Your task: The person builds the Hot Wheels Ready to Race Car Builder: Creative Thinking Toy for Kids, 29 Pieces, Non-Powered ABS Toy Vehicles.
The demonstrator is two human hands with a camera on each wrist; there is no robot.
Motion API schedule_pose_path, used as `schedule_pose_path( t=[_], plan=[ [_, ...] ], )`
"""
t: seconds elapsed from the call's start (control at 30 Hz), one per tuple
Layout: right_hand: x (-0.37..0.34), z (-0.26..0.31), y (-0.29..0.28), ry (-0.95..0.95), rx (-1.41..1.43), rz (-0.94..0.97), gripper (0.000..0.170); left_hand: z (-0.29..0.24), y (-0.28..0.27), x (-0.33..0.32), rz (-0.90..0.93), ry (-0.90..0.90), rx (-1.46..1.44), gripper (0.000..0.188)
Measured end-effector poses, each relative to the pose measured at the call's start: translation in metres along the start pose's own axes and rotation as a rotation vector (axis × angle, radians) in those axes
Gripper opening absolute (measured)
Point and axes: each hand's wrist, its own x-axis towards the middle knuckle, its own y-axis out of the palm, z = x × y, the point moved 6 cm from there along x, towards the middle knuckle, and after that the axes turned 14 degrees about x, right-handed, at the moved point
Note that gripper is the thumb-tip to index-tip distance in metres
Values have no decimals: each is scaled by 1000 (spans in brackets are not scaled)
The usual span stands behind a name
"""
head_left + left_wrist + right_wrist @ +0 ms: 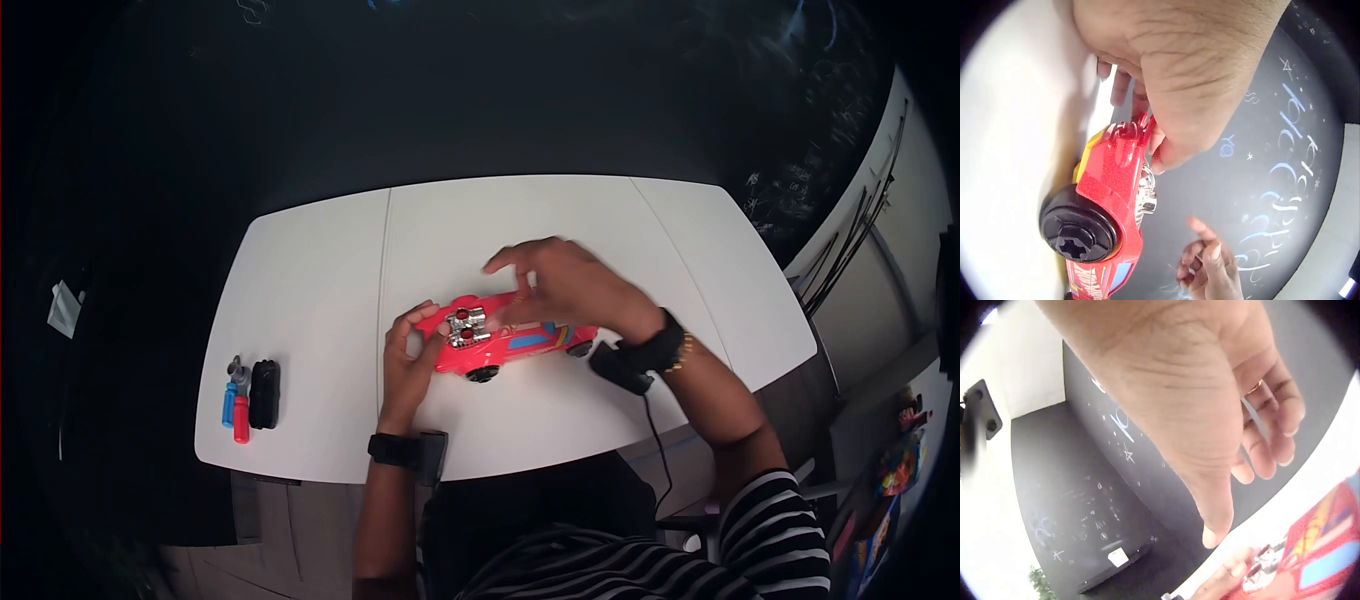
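A red toy car (482, 358) with a chrome engine (466, 327) and black wheels stands on the white table. My left hand (405, 368) grips its left end, thumb beside the engine and fingers round the far side. Seen from the left wrist, the thumb presses close to the car's red tail and the other fingers are partly hidden behind it. Over the car's middle hovers my right hand (585, 292), fingers loosely bent and holding nothing. The right wrist view shows that hand (1204, 419) apart from the car (1325, 550).
On the left of the white table (310, 270) lie a blue-handled tool (228, 408), a red-handled tool (241, 430) and a black case (264, 394). A dark chalkboard wall (500, 100) rises beyond the far edge. A cable (655, 440) hangs from the right wrist camera.
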Motion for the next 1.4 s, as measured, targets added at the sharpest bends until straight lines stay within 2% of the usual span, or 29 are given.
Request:
schedule_pose_path(
  t=[0.07, 0.13, 0.2, 0.27, 0.43, 0.47, 0.53, 0.57, 0.63, 0.67, 0.73, 0.77, 0.83, 0.87, 0.93, 0.97, 1.1, 1.13, 1.23, 1.27, 1.33, 1.4],
  plan=[
    [-29, -23, -24, -50, -59, -158, 57, -4, 0, -2, -12, -15, -36, 32],
    [-63, -51, -41, 120, -88, -167, 51, -2, -1, -1, -24, -83, -96, 32],
    [-100, -94, -51, 193, -125, -177, 50, 3, -2, 0, -22, -80, -142, 34],
    [-133, -128, -59, 442, -29, -198, 47, 14, -3, 0, -53, -156, -246, 35],
    [-163, -206, -43, 556, 28, -297, 59, 4, -3, -4, -27, -202, -272, 35],
    [-161, -211, -34, 547, 64, -280, 58, 8, -2, -2, -15, -168, -252, 36],
    [-149, -212, -24, 540, 229, -250, 41, 9, -6, 0, -24, -129, -227, 36],
    [-138, -209, -25, 526, 226, -244, 41, 5, -4, -1, -25, -106, -232, 36],
    [-112, -192, -39, 286, 203, -305, 25, -1, -4, -2, -28, -67, -222, 36],
    [-103, -190, -45, 275, 309, -376, 14, -2, -6, -2, -38, -68, -221, 36],
    [-81, -148, -60, 215, 140, -343, 20, -7, -4, -3, -14, -65, -181, 37],
    [-78, -148, -66, 231, 138, -352, 20, -5, -1, -4, 4, -65, -187, 37],
    [-65, -146, -69, 173, -193, -202, 44, 3, -4, 0, -20, -87, -190, 39],
    [-65, -159, -71, 176, -200, -208, 44, 1, -3, 2, -17, -80, -196, 39],
    [-67, -192, -49, 404, -225, 151, 68, -1, -6, -2, -27, -88, -189, 38],
    [-77, -195, -40, 608, -15, 237, 78, -3, -8, -3, -34, -92, -191, 38],
    [-85, -205, -5, 503, 149, 331, 46, -10, -5, -3, -16, -81, -203, 35],
    [-84, -206, -5, 498, 149, 339, 46, -11, -5, -4, -6, -71, -189, 34],
    [-70, -193, -22, 381, 54, 213, 38, -9, -5, -3, -6, -59, -210, 33],
    [-64, -166, -33, 374, 142, 147, 33, -9, -6, -4, -13, -59, -209, 33],
    [-48, -121, -45, -84, 119, -77, 29, -11, -6, -4, -12, -59, -198, 34],
    [-32, -76, -44, -223, 322, -77, 30, -12, -5, -4, -6, -62, -199, 35]
  ],
)
